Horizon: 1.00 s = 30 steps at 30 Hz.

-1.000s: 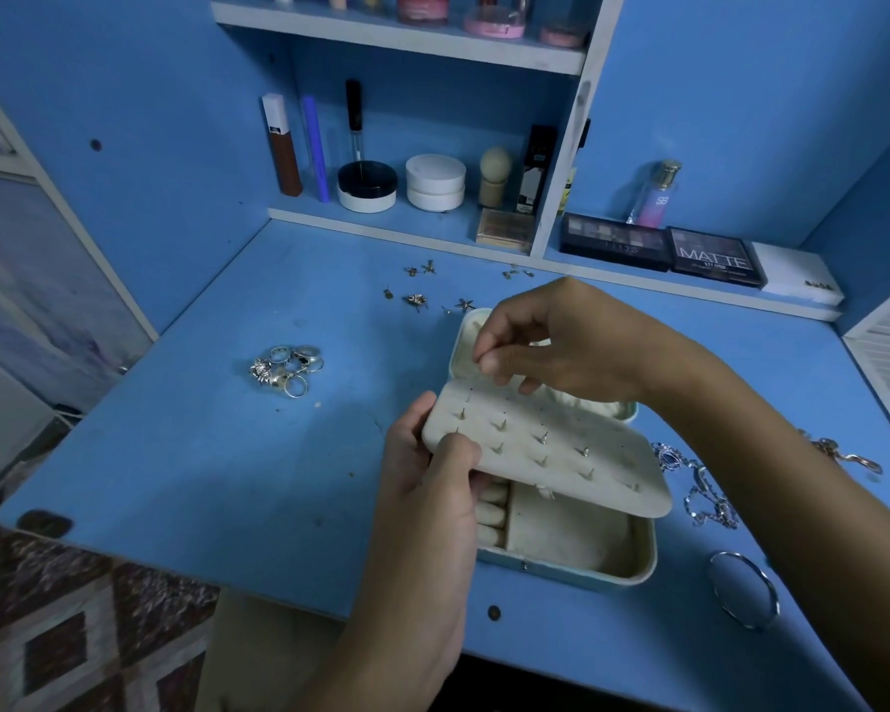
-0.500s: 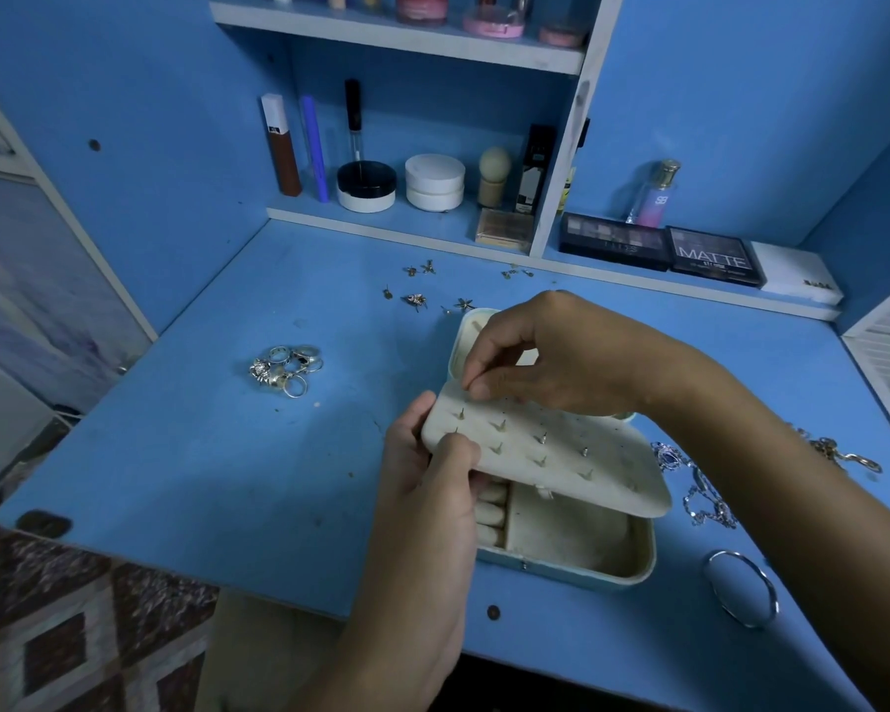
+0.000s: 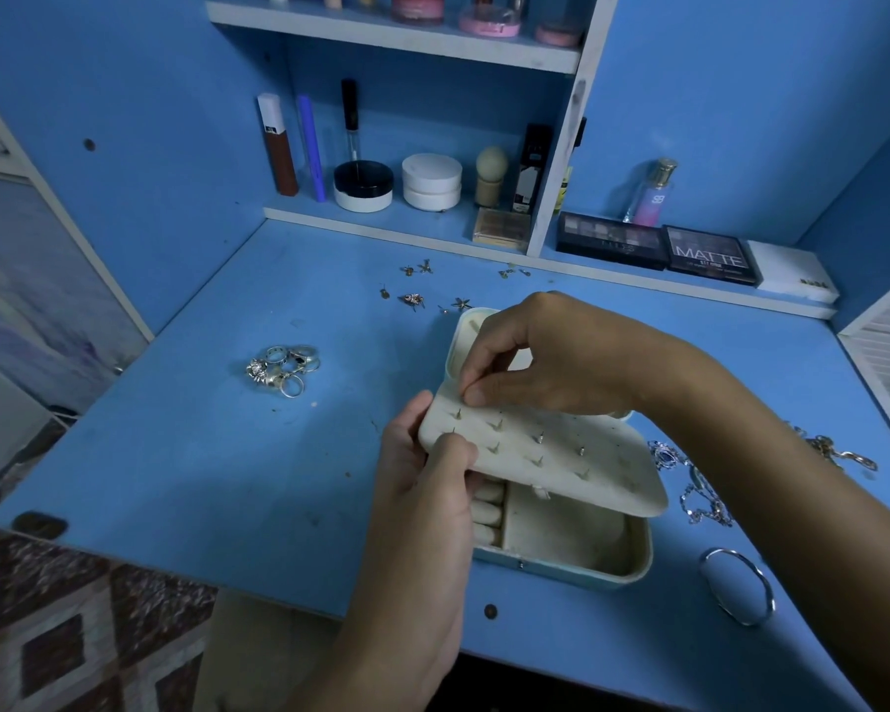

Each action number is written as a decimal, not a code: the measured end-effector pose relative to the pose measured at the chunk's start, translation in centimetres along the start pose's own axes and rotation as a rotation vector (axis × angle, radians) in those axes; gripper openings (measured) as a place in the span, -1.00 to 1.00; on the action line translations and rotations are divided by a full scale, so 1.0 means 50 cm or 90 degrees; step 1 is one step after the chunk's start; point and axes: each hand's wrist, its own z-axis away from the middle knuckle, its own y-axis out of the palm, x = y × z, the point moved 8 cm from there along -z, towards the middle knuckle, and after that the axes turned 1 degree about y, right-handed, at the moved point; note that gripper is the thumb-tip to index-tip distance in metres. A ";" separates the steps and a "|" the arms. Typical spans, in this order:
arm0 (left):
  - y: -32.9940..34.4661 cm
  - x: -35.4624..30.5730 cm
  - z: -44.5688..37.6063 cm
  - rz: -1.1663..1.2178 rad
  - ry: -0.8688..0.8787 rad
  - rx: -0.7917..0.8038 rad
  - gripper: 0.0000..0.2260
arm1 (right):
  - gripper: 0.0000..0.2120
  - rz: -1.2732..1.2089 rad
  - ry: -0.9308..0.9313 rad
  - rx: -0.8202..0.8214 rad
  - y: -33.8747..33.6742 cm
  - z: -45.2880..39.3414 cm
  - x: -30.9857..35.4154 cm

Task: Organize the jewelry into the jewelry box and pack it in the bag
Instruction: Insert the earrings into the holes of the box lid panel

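Open pale rectangular jewelry box (image 3: 561,552) near centre of blue desk (image 3: 201,454), long axis left-right, lid hinged far. Cream earring panel (image 3: 551,454) lies tilted over it, posts pointing up. Left hand (image 3: 432,485) grips panel's left edge between thumb and fingers. Right hand (image 3: 545,357) pinches at far-left post; what it pinches cannot tell. Silver rings pile (image 3: 283,370) far left.

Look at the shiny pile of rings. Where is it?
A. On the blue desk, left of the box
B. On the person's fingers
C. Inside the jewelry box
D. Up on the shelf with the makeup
A. The pile of rings lies on the bare blue desk, well left of the open jewelry box that both hands are busy with.
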 end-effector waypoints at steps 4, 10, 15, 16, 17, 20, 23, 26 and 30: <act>-0.001 -0.001 0.001 0.002 -0.006 -0.003 -0.48 | -0.97 0.015 0.017 0.015 0.001 -0.004 0.001; 0.002 -0.003 0.003 0.001 -0.017 -0.011 -0.64 | -0.95 0.029 0.017 0.015 0.002 -0.004 0.006; 0.004 -0.007 0.002 -0.014 0.002 -0.003 -0.57 | -0.93 0.072 0.025 0.032 0.011 -0.004 0.005; 0.005 -0.007 0.002 -0.013 0.003 0.000 -0.56 | -0.93 0.081 0.025 0.035 0.012 -0.004 0.006; 0.005 -0.007 0.002 -0.015 0.001 0.001 -0.56 | -0.94 0.088 0.025 0.037 0.013 -0.004 0.007; 0.006 -0.004 0.001 -0.027 0.001 0.004 -0.64 | -0.94 0.091 0.022 0.036 0.013 -0.002 0.008; 0.007 -0.008 0.003 -0.041 0.005 0.004 -0.60 | -0.95 0.082 0.019 0.028 0.011 -0.002 0.007; 0.003 -0.005 0.004 -0.053 0.008 -0.008 -0.66 | -0.94 0.064 0.012 0.023 0.009 -0.001 0.007; 0.005 -0.006 0.005 -0.069 0.002 -0.008 -0.63 | -0.94 0.020 0.008 0.016 -0.001 0.003 0.006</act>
